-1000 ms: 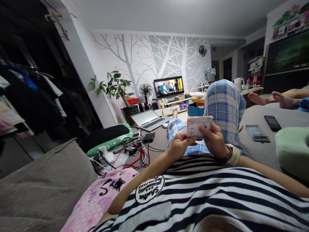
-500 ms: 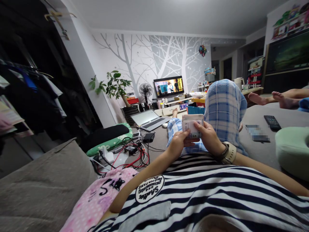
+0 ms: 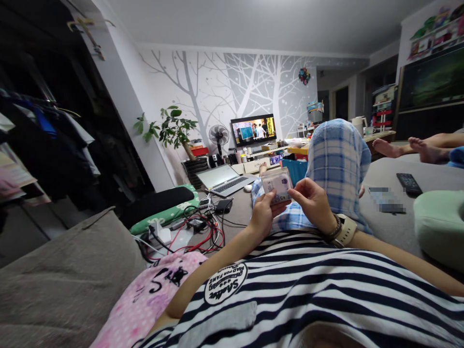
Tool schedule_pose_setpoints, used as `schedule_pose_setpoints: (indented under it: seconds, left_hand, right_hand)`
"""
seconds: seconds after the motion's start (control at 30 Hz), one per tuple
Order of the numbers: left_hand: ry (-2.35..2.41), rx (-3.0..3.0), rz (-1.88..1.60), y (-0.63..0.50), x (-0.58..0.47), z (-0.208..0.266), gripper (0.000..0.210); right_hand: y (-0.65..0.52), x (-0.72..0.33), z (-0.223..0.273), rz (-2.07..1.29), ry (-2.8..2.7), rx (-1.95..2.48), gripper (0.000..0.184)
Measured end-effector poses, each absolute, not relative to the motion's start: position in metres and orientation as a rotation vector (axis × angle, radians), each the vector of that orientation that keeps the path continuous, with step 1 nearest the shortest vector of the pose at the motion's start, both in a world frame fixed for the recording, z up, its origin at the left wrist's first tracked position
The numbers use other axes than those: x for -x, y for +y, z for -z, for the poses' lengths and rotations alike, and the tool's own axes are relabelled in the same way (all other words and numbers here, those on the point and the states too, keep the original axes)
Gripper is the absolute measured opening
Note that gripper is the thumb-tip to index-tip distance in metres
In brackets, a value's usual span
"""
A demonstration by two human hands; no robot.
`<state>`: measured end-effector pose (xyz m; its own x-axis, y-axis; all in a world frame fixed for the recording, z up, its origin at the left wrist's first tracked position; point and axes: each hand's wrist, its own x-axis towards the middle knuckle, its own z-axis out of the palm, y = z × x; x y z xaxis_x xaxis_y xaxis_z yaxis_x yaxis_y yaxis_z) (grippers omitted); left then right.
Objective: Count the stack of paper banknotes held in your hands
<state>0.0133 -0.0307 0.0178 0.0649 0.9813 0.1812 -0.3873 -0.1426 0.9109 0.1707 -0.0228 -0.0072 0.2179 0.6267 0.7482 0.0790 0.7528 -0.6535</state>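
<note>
A stack of banknotes [image 3: 279, 186] with a printed "5" on its face is held up over my lap. My left hand [image 3: 264, 215] grips its lower left part, thumb on the front and fingers behind. At the lower right corner, my right hand [image 3: 313, 203] pinches the edge of the notes between thumb and bent fingers. How many notes there are cannot be made out. My raised knee in blue plaid trousers [image 3: 335, 159] is just beyond the right hand.
On the left lie an open laptop [image 3: 228, 181], tangled cables [image 3: 208, 234] and a power strip [image 3: 161, 235]. To the right are a remote control [image 3: 408, 183], a blurred-out flat object [image 3: 386, 199], a green cushion [image 3: 440, 224] and another person's bare feet [image 3: 402, 147].
The banknotes have shifted left and tilted with my left hand. My right hand has moved from lying across their face to pinching their right corner.
</note>
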Motion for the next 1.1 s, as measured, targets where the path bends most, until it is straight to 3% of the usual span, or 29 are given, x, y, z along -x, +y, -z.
schedule_pose_setpoints:
  seconds: [0.27,0.43,0.63,1.1]
  left_hand:
    - [0.742,-1.021,-1.378,-0.031,-0.014,-0.017,0.008]
    - [0.765,-0.939,-1.311,-0.031,-0.016,-0.020,0.015]
    - [0.764,-0.796,-1.314,-0.034,-0.019,-0.027,0.028]
    - [0.664,-0.821,-1.348,-0.026,-0.015,-0.018,0.026]
  right_hand:
    - [-0.021,-0.170,0.005,-0.433,-1.327,0.704,0.059]
    - [-0.019,-0.170,0.005,-0.408,-1.323,0.710,0.059]
    - [-0.018,-0.170,0.009,-0.392,-1.315,0.710,0.054]
    - [-0.034,-0.167,0.007,-0.315,-1.436,0.615,0.037]
